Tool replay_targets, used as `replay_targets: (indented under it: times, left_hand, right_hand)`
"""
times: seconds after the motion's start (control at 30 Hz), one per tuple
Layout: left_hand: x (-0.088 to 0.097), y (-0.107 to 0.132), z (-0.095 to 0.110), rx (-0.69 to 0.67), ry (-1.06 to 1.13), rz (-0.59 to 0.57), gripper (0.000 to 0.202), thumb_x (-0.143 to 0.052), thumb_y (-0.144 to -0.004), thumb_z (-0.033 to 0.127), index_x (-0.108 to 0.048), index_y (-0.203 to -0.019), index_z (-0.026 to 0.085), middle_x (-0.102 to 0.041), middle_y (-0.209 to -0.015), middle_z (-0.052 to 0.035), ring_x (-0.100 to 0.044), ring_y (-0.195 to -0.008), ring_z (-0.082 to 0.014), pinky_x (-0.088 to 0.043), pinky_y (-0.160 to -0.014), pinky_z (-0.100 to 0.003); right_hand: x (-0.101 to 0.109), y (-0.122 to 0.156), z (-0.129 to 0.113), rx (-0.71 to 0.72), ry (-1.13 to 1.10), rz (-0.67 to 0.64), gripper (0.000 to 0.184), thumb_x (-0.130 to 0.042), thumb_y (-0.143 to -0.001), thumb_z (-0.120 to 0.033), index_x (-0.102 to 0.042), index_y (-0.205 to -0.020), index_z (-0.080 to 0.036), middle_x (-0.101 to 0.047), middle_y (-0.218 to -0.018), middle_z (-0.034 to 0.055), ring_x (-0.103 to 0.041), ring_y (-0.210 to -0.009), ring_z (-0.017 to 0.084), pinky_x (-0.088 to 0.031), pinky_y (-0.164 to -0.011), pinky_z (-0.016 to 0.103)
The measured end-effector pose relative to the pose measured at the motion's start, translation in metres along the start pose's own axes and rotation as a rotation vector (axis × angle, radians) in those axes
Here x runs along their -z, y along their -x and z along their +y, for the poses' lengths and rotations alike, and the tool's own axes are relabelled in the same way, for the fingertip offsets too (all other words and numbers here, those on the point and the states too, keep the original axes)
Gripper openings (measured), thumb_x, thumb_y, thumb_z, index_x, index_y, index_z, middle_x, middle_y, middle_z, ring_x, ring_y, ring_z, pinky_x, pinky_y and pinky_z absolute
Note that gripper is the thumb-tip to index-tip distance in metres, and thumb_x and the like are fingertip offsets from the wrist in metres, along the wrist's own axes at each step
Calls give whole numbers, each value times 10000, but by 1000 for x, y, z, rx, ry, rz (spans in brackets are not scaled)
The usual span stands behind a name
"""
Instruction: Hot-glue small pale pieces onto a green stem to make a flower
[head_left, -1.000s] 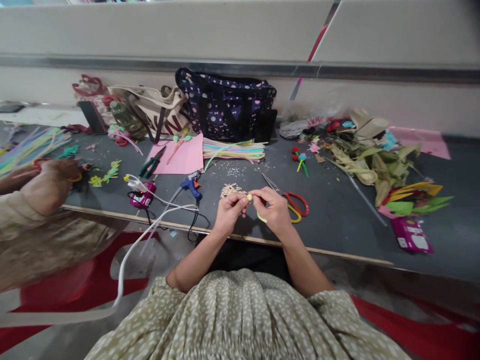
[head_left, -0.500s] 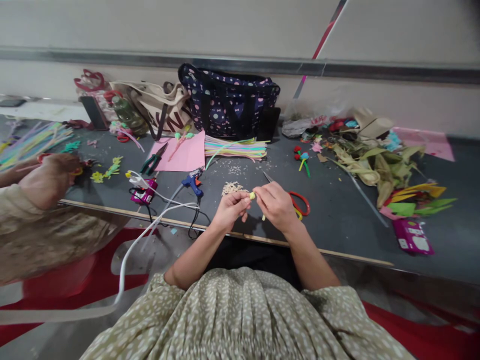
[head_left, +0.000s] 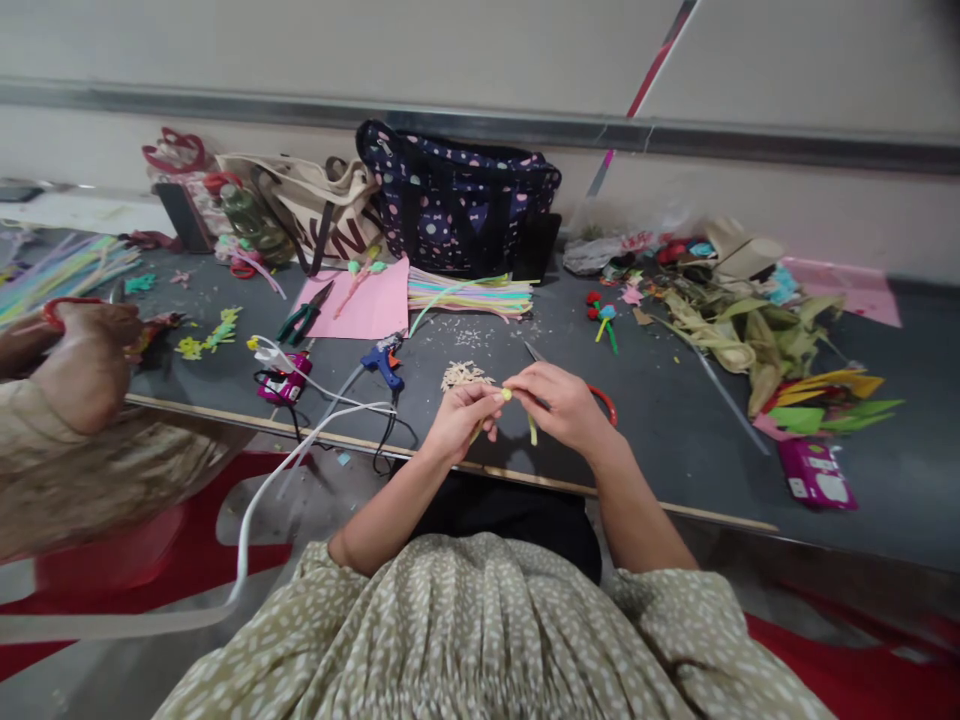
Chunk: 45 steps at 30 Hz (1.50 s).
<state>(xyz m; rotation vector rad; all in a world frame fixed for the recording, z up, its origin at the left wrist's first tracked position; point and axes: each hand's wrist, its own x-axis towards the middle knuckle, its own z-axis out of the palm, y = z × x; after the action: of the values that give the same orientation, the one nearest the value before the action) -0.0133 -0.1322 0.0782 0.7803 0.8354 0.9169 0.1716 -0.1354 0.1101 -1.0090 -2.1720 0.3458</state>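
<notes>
My left hand [head_left: 459,420] and my right hand [head_left: 564,405] meet over the near edge of the dark table [head_left: 675,440]. Both pinch a thin yellow-green strip [head_left: 517,410], whose loose end hangs down between them. Red-handled scissors [head_left: 600,398] lie just behind my right hand, partly hidden by it. A small heap of pale cuttings [head_left: 463,375] sits right behind my left hand.
A blue glue gun [head_left: 382,362], a pink device [head_left: 283,385] with white cables, pliers on pink paper [head_left: 367,305], a bundle of coloured strips [head_left: 469,295], two bags [head_left: 457,205] and dried leaves [head_left: 742,330] fill the table. Another person's hand [head_left: 82,360] works at far left.
My hands have shifted slightly right and turned the strip, so its loose end now hangs lower. The person's hand at left has moved a little.
</notes>
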Motion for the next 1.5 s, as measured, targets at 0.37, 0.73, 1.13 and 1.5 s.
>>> replay_targets:
  times: [0.37, 0.73, 1.13, 1.5]
  left_hand:
    - [-4, 2, -1, -496, -408, 157, 255, -767, -768, 421, -715, -748, 172, -637, -666, -9, -532, -541, -98, -438, -533, -242]
    - [8, -4, -13, -762, -766, 232, 121, -740, -803, 361, -785, -843, 256, -667, -731, -66, -581, -675, -168, -438, -724, -293]
    - [-2, -1, -8, -736, -629, 169, 212, -697, -842, 414, -779, -940, 245, -707, -848, -83, -632, -792, -189, -504, -769, -320]
    - [-4, -5, 11, -6, 13, -155, 428, -826, -675, 519, -659, -745, 131, -634, -654, -9, -545, -474, -77, -474, -447, -202]
  right_hand:
    - [-13, 1, -12, -300, -199, 199, 111, -607, -908, -260, -695, -859, -213, -709, -804, 18, -641, -705, 145, -504, -658, 269]
    - [-34, 1, -25, -626, -602, 378, 205, -717, -817, -397, -753, -849, -198, -694, -641, -6, -624, -520, 131, -538, -528, 258]
    - [-36, 4, -17, -598, -575, 416, 158, -679, -841, -352, -733, -857, -205, -710, -735, 1, -602, -583, 119, -518, -571, 251]
    - [-24, 3, -14, -280, -295, 347, 144, -600, -914, -288, -741, -928, -260, -705, -865, 32, -666, -810, 178, -546, -767, 339]
